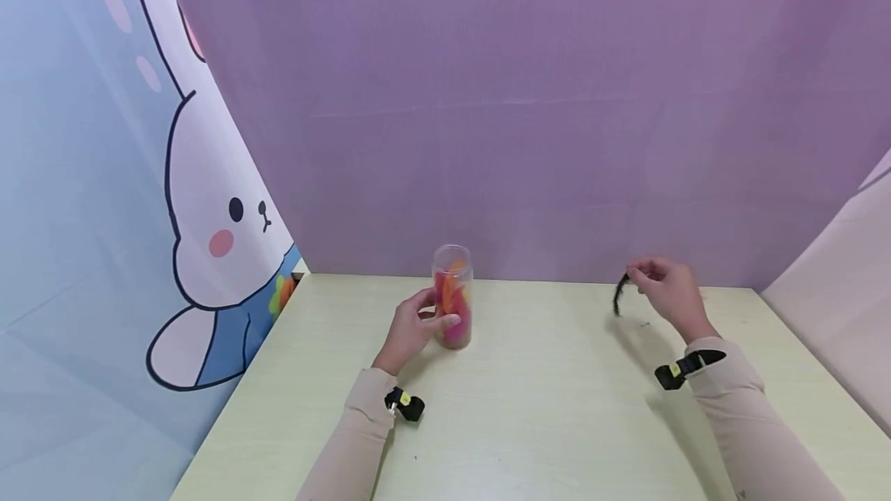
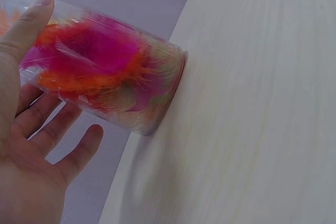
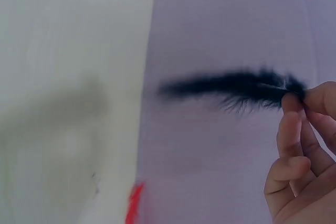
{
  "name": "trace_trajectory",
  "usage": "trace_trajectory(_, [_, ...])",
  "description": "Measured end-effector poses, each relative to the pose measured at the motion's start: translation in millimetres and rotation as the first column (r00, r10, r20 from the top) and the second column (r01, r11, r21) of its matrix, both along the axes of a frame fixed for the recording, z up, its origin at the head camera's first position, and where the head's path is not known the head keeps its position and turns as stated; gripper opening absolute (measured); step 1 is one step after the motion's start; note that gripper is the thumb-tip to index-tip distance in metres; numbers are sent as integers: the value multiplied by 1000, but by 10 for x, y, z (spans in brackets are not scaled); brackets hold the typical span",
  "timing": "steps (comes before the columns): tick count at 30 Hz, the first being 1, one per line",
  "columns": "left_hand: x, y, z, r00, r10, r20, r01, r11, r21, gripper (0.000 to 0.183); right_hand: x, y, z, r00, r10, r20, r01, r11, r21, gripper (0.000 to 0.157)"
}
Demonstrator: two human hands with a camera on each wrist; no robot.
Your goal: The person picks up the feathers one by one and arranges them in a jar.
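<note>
A clear cylindrical jar (image 1: 456, 260) stands upright on the table, holding pink, orange and red feathers (image 2: 100, 51). My left hand (image 1: 409, 331) grips it from the left side, the thumb across its front and the fingers around its far side. In the left wrist view the little finger (image 2: 84, 153) is held off the wall of the jar. Over to the right, my right hand (image 1: 670, 294) pinches a black feather (image 3: 226, 86) by one end between thumb and fingertips. The feather hangs downward above the table, its shadow below.
Part of a red feather (image 3: 134, 204) shows by the table's far edge in the right wrist view. Behind the pale wooden table (image 1: 529, 424) hangs a purple cloth (image 1: 543, 114). A blue cloth with a cartoon rabbit (image 1: 216, 238) borders the left side.
</note>
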State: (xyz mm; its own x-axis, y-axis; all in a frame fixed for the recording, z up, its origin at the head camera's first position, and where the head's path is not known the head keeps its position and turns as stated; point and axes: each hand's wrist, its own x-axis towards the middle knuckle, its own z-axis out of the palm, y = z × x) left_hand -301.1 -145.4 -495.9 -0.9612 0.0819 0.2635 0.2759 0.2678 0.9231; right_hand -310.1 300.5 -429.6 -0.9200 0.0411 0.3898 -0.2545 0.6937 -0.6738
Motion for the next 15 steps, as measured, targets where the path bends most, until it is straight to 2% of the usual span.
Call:
trace_trajectory(11, [-3, 9, 0, 1000, 1, 2, -1, 1000, -4, 55, 68, -185, 212, 999, 41, -32, -42, 997, -59, 27])
trace_trajectory(15, [-32, 33, -7, 1000, 16, 8, -16, 1000, -4, 55, 46, -229, 263, 999, 39, -31, -41, 998, -55, 27])
